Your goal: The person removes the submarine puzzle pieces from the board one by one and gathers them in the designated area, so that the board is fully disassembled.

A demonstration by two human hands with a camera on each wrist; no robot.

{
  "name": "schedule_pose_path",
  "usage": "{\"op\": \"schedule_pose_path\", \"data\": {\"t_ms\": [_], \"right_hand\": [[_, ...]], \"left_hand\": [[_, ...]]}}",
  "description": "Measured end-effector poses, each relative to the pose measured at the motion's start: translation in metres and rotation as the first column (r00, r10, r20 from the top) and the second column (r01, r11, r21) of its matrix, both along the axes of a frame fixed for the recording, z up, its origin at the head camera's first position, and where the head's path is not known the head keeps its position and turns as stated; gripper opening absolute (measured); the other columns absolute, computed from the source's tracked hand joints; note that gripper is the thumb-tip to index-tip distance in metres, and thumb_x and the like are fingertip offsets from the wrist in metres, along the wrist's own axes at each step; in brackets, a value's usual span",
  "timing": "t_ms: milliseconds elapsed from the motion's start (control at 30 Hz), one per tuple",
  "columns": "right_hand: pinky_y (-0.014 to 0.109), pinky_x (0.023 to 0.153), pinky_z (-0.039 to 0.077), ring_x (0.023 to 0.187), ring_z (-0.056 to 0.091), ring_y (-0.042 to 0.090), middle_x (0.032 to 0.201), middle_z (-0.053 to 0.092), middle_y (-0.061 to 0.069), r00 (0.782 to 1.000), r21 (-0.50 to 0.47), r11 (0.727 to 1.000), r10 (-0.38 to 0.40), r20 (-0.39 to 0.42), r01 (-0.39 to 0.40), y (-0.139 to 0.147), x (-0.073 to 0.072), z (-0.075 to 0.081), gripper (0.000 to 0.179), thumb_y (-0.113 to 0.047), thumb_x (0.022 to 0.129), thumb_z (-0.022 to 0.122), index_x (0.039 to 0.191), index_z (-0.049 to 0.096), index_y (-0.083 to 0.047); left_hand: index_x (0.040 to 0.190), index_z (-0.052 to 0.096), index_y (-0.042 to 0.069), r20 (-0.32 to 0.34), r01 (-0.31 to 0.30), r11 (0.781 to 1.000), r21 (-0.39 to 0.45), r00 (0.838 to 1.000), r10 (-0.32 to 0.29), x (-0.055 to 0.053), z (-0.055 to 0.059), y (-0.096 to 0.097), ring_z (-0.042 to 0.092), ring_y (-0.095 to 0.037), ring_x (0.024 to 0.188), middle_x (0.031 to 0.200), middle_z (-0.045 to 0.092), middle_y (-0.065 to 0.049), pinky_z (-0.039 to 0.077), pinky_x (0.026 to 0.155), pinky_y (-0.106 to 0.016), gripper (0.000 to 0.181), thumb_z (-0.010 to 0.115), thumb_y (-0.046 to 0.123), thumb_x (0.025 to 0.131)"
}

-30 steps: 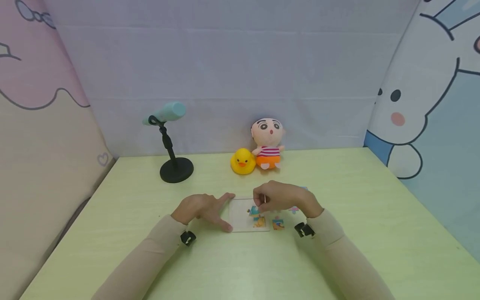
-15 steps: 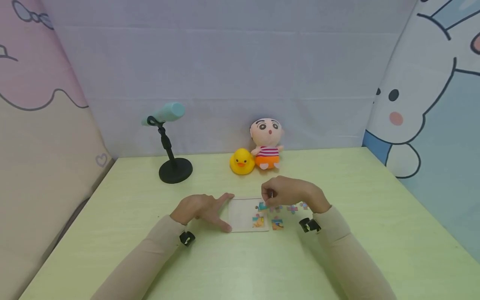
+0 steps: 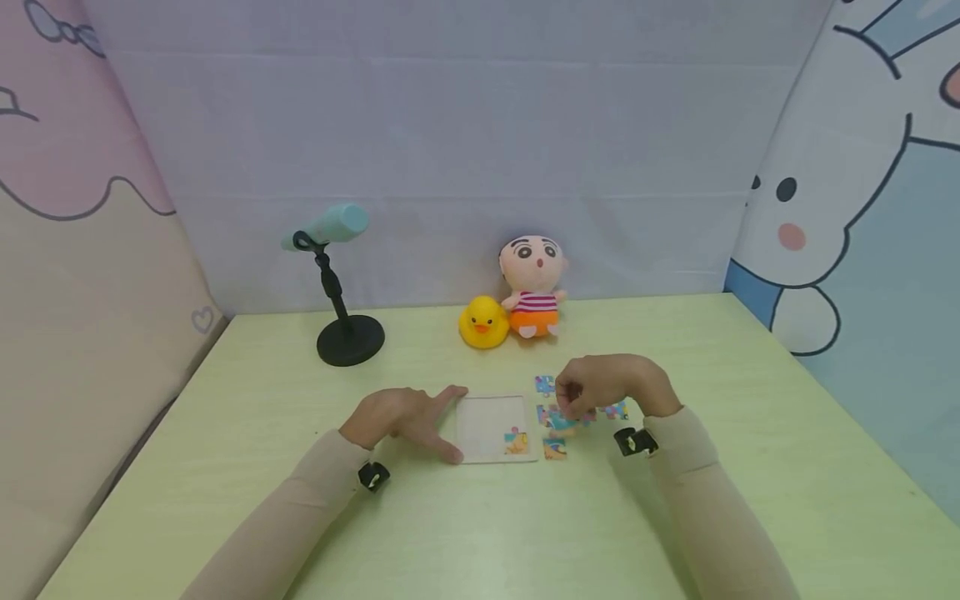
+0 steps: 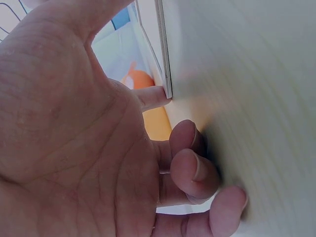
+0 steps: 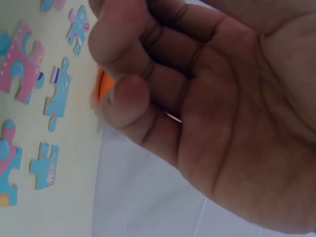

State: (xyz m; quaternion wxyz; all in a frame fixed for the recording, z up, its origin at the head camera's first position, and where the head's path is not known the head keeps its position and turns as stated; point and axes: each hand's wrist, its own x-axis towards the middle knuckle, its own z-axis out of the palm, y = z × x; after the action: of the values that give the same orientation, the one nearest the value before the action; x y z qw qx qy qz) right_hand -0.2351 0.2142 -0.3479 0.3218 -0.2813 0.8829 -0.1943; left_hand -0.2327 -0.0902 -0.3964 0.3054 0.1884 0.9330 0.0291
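Observation:
My left hand (image 3: 412, 419) braces a small white puzzle tray (image 3: 487, 425), its thumb and index finger spread against the left corners. In the left wrist view the index fingertip meets the tray edge (image 4: 164, 54), while the other fingers curl over the table. One yellow-and-blue jigsaw piece (image 3: 516, 442) lies in the tray's lower right corner. To the right of the tray, my right hand (image 3: 600, 387) pinches a teal jigsaw piece (image 3: 558, 421) low over loose pieces. The right wrist view shows the curled fingers but hides the pinched piece.
Loose jigsaw pieces lie around the right hand, among them a blue one (image 3: 544, 384), a yellow-and-blue one (image 3: 555, 449) and a pink one (image 5: 22, 64). Behind stand a yellow duck (image 3: 483, 323), a plush doll (image 3: 535, 283) and a black stand (image 3: 350, 340) with a teal cylinder (image 3: 330, 226).
My right hand has moved right, off the tray and over the loose pieces, carrying the teal jigsaw piece. The left hand has stayed at the tray's left edge.

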Motion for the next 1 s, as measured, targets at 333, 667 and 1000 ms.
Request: {"op": "schedule_pose_path", "data": {"t_ms": [333, 667, 1000], "right_hand": [[0.028, 0.06, 0.041, 0.059, 0.047, 0.015, 0.072, 0.06, 0.002, 0.993, 0.003, 1.0, -0.025, 0.113, 0.024, 0.016, -0.006, -0.007, 0.015, 0.005, 0.087, 0.061, 0.08, 0.066, -0.007], [0.025, 0.055, 0.036, 0.059, 0.046, 0.012, 0.067, 0.054, -0.004, 0.984, 0.115, 0.99, -0.094, 0.154, 0.077, 0.02, -0.007, -0.016, 0.014, -0.001, 0.086, 0.07, 0.075, 0.066, -0.01], [0.023, 0.054, 0.034, 0.059, 0.045, 0.01, 0.067, 0.054, -0.005, 0.981, 0.161, 0.983, -0.116, 0.155, 0.09, 0.023, -0.009, -0.019, 0.013, -0.004, 0.084, 0.071, 0.075, 0.067, -0.013]], "left_hand": [[0.156, 0.018, 0.038, -0.002, -0.002, 1.0, 0.008, 1.0, 0.002, 0.0, 0.001, -0.001, 0.052, -0.021, 0.066, 0.088, 0.059, -0.007, 0.038, 0.059, -0.033, 0.104, 0.072, 0.073, 0.074], [0.157, 0.018, 0.038, 0.005, -0.001, 1.0, 0.005, 1.0, 0.0, 0.0, 0.002, 0.0, 0.049, -0.021, 0.063, 0.083, 0.056, -0.007, 0.036, 0.058, -0.033, 0.105, 0.072, 0.073, 0.074], [0.156, 0.018, 0.039, 0.001, -0.006, 1.0, 0.005, 1.0, 0.006, 0.001, 0.002, 0.0, 0.049, -0.02, 0.063, 0.082, 0.056, -0.006, 0.036, 0.058, -0.032, 0.104, 0.072, 0.072, 0.074]]}}
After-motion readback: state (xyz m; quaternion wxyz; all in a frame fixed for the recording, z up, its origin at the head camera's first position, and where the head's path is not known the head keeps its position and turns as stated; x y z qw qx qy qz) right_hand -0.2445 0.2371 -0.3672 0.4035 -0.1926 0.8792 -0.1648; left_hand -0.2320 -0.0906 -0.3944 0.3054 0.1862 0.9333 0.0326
